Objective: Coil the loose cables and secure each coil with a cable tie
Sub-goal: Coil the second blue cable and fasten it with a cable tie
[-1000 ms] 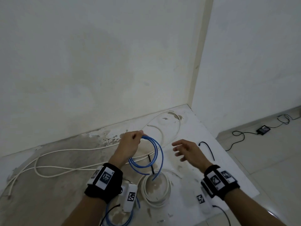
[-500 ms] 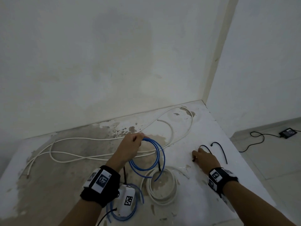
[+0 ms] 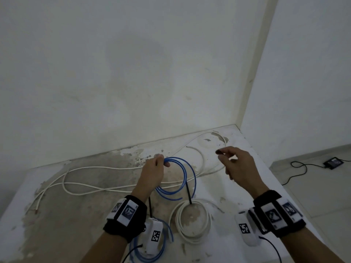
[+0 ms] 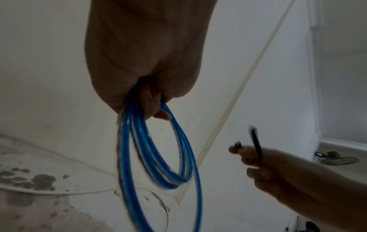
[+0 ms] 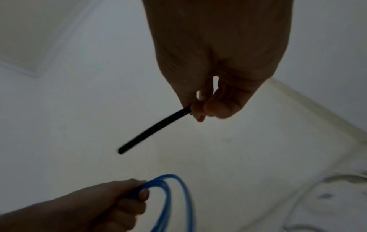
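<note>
- The left hand [image 3: 152, 171] grips the top of a blue cable coil [image 3: 182, 179], fingers curled round the bunched loops; the coil hangs below the fist above the tabletop [image 3: 79, 221]; the left wrist view shows several blue loops [image 4: 158, 157] dropping from the closed fingers [image 4: 151, 103]
- The right hand [image 3: 237, 168] is raised to the right of the coil, apart from it; thumb and fingers pinch a black cable tie [image 5: 155, 128], whose free end sticks out toward the left hand [image 5: 111, 204]; in the left wrist view the tie [image 4: 257, 144] bends up over the right hand [image 4: 278, 172]
- A white cable coil [image 3: 191, 221] lies flat on the tabletop below the blue one, with a black tie [image 3: 189, 194] standing up from its far edge
- A long loose white cable [image 3: 106, 177] trails across the tabletop from the left edge toward the far right corner, passing behind both hands
- More blue cable [image 3: 163, 247] lies on the near part of the tabletop, partly under the left wrist camera [image 3: 154, 234]
- On the floor to the right, well apart from the tabletop, a small black device [image 3: 333, 162] sits with its black cord [image 3: 300, 168]
- The tabletop is white with worn grey patches and stands against a white wall [image 3: 133, 73]
</note>
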Motion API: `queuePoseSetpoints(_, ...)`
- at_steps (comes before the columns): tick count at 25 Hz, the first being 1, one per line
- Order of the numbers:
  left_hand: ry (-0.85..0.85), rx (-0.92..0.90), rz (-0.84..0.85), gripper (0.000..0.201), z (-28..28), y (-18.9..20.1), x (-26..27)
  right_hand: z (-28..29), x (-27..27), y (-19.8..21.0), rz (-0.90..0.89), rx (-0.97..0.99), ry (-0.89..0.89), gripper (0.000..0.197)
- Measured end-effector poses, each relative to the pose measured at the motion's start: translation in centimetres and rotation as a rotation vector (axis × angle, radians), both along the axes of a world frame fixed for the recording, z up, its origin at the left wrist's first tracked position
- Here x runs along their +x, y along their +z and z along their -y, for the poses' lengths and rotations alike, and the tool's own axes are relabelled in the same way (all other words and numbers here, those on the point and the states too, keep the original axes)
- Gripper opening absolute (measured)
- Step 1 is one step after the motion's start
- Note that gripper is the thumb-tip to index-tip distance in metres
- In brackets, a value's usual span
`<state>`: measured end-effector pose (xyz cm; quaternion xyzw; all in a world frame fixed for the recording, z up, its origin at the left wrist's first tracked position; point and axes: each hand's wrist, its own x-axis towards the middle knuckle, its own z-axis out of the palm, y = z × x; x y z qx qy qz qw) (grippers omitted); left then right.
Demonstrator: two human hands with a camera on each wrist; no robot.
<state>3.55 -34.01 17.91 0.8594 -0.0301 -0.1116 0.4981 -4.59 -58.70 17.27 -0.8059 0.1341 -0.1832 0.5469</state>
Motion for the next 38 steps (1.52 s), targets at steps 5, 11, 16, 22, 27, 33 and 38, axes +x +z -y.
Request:
queuePoseSetpoints(5, 0.014, -0.043, 0.042, 0.046, 0.2, 1.6, -0.9, -6.1, 0.3, 2.5, 0.137, -0.203, 0.031, 0.013)
queuePoseSetpoints(11, -0.003, -0.115, 0.113, 0.045, -0.2, 2.3, -2.4, -9.8, 1.6, 2.4, 0.134, -0.263, -0.052, 0.015)
queuePoseSetpoints(16, -0.024, -0.118, 0.14, 0.048, -0.6, 2.1, -3.3, -12.1, 1.2, 3.2, 0.185, 0.101, -0.076, 0.017)
queuePoseSetpoints(22, 0.04, -0.141, 0.277, 0.042, -1.2, 2.8, -3.4, -12.5, -0.2, 4.1, 0.09, 0.347, 0.162, 0.015)
queuePoseSetpoints(27, -0.011, -0.212, 0.137, 0.034, -1.0, 3.6, -3.6, -12.3, -0.8, 3.9, 0.037, 0.371, 0.297, 0.012)
queuePoseSetpoints(33, -0.078, -0.223, 0.029, 0.03, -0.6, 4.3, -4.0, -12.0, -1.1, 3.0, -0.015, 0.185, 0.27, 0.014)
queuePoseSetpoints(38, -0.054, -0.244, 0.062, 0.03, -0.6, 3.7, -4.2, -12.4, -1.0, 2.3, 0.101, 0.081, 0.11, 0.023)
